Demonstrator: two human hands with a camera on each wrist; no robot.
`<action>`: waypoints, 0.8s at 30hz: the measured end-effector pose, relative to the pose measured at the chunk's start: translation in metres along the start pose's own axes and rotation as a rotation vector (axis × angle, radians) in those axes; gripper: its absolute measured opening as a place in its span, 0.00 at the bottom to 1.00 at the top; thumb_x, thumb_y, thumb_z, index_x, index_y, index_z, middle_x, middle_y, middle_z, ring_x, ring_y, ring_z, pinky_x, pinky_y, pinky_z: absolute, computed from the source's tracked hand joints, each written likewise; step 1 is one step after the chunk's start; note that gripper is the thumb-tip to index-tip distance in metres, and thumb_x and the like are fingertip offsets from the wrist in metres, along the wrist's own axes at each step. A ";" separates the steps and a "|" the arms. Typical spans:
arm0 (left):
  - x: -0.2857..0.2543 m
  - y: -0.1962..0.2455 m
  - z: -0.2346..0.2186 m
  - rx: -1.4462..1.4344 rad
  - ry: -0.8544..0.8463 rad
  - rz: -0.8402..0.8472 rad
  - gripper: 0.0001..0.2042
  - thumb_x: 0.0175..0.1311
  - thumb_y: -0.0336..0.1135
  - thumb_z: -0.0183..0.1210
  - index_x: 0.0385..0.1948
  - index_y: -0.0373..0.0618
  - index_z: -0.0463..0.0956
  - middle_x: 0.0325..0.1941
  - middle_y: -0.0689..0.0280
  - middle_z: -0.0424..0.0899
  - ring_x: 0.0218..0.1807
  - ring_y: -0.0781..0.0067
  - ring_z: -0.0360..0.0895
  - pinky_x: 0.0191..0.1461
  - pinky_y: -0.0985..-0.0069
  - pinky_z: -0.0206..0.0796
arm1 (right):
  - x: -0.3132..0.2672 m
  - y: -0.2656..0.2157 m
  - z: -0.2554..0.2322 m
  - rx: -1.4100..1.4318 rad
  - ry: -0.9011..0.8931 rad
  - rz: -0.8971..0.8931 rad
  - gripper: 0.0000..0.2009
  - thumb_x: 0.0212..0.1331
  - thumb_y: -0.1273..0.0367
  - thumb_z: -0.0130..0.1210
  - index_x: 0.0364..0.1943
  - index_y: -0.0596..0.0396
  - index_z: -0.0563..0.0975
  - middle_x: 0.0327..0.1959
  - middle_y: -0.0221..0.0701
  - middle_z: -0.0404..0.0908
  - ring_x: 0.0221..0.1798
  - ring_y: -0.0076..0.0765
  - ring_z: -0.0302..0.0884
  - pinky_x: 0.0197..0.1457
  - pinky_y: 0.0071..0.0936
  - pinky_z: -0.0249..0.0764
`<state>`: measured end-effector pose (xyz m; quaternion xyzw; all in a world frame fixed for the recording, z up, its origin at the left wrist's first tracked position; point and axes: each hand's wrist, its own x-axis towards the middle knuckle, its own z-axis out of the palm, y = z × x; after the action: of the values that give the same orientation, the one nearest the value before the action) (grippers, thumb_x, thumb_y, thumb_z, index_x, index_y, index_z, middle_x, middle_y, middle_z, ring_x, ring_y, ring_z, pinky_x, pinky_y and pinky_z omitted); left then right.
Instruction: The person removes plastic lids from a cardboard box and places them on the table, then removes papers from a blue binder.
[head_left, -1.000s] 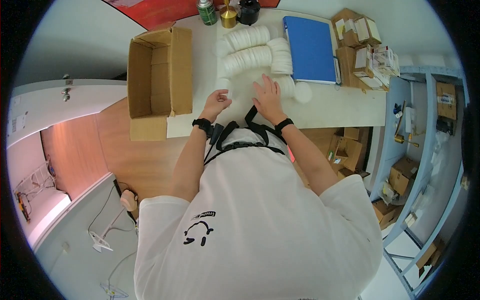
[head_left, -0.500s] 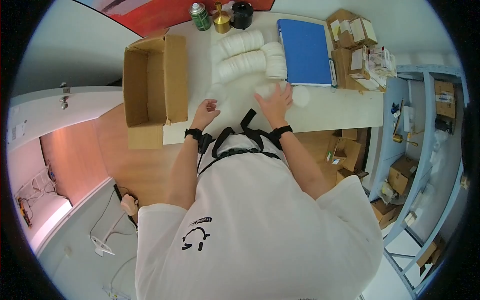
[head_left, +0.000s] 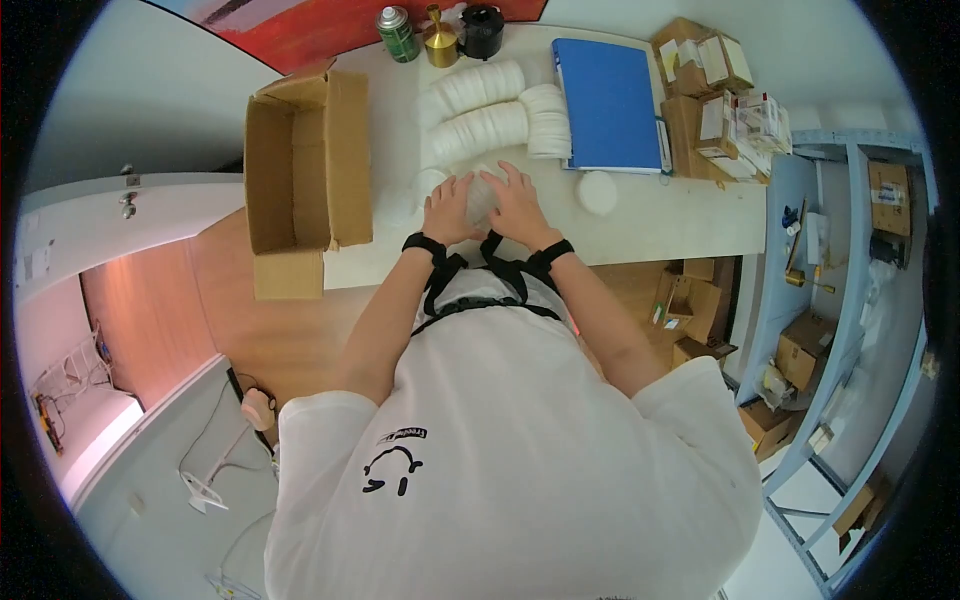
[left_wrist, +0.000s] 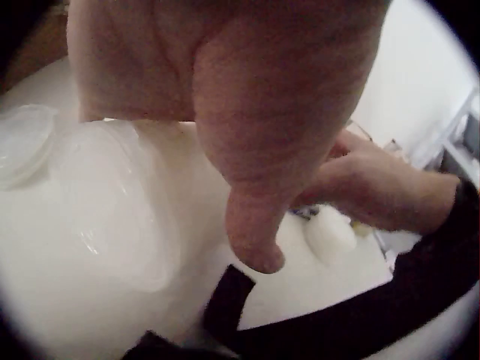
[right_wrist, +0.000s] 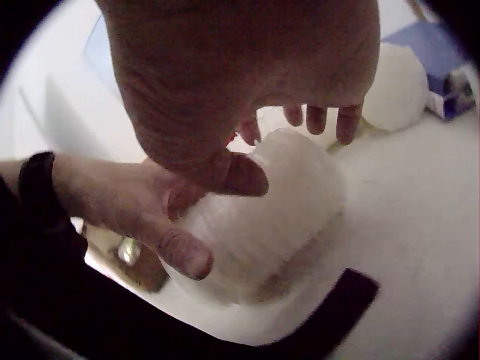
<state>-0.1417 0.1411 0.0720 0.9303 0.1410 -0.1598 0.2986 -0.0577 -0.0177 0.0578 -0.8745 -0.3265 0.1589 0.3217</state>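
Note:
A short stack of round, translucent white plastic lids [right_wrist: 292,195] lies on its side on the white table, partly hidden by my hands in the head view. My left hand [head_left: 448,210] stands at its left, fingers pointing forward and thumb extended. From the right, my right hand [head_left: 518,212] reaches over it with spread fingers, the thumb close over its near side in the right wrist view. Another round white lid [head_left: 430,182] is just left of my left hand. To the right, a round white piece [head_left: 597,193] lies flat.
Longer stacks of white lids [head_left: 480,132] lie behind the hands. A blue binder [head_left: 610,105] is at the right, beside small cardboard boxes [head_left: 700,130]. An open cardboard box [head_left: 350,160] stands at left. A green can [head_left: 398,38], brass object [head_left: 440,45] and black pot [head_left: 482,32] stand at the back.
My right hand has moved left from beside the binder, and the lids under it have shifted left too. My left hand has come right, so both hands now meet around the stack.

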 end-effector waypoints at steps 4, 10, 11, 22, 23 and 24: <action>0.003 -0.007 -0.006 -0.029 -0.119 -0.074 0.55 0.38 0.37 0.77 0.74 0.57 0.51 0.73 0.53 0.59 0.73 0.43 0.56 0.72 0.46 0.53 | 0.000 0.001 -0.009 -0.321 -0.109 -0.236 0.38 0.46 0.69 0.64 0.68 0.46 0.65 0.63 0.49 0.67 0.58 0.62 0.71 0.60 0.51 0.71; 0.006 -0.031 -0.016 0.232 0.207 0.234 0.43 0.49 0.20 0.63 0.72 0.61 0.57 0.73 0.62 0.61 0.73 0.52 0.59 0.73 0.43 0.51 | 0.016 0.016 -0.022 -0.181 -0.175 0.239 0.42 0.48 0.63 0.69 0.70 0.49 0.61 0.57 0.49 0.75 0.49 0.55 0.80 0.53 0.45 0.77; 0.007 -0.035 -0.015 0.251 0.282 0.218 0.42 0.50 0.19 0.61 0.71 0.61 0.59 0.73 0.61 0.61 0.73 0.52 0.58 0.73 0.43 0.51 | 0.014 0.022 -0.022 -0.149 -0.075 0.251 0.42 0.49 0.61 0.69 0.70 0.49 0.60 0.57 0.50 0.75 0.48 0.53 0.80 0.53 0.43 0.76; 0.013 -0.046 -0.024 0.025 0.324 0.033 0.42 0.49 0.29 0.70 0.70 0.50 0.58 0.71 0.53 0.63 0.72 0.42 0.56 0.74 0.54 0.53 | 0.018 0.009 0.002 -0.309 0.284 0.051 0.33 0.50 0.73 0.60 0.66 0.51 0.68 0.68 0.53 0.61 0.67 0.61 0.60 0.71 0.51 0.56; 0.013 -0.044 -0.027 0.006 0.262 -0.019 0.43 0.47 0.31 0.71 0.69 0.49 0.59 0.69 0.53 0.64 0.71 0.43 0.58 0.73 0.54 0.55 | 0.018 0.006 0.003 -0.372 0.325 0.096 0.34 0.50 0.73 0.60 0.67 0.50 0.67 0.70 0.53 0.58 0.68 0.63 0.57 0.72 0.54 0.54; 0.013 -0.042 -0.029 -0.014 0.200 -0.071 0.43 0.46 0.32 0.72 0.68 0.48 0.59 0.68 0.53 0.66 0.70 0.44 0.59 0.72 0.54 0.56 | 0.020 0.003 0.005 -0.372 0.322 0.096 0.34 0.50 0.73 0.60 0.67 0.50 0.67 0.70 0.53 0.58 0.68 0.63 0.57 0.72 0.54 0.54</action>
<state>-0.1391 0.1938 0.0683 0.9340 0.2039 -0.0756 0.2835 -0.0442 -0.0031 0.0507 -0.9472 -0.2524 -0.0303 0.1954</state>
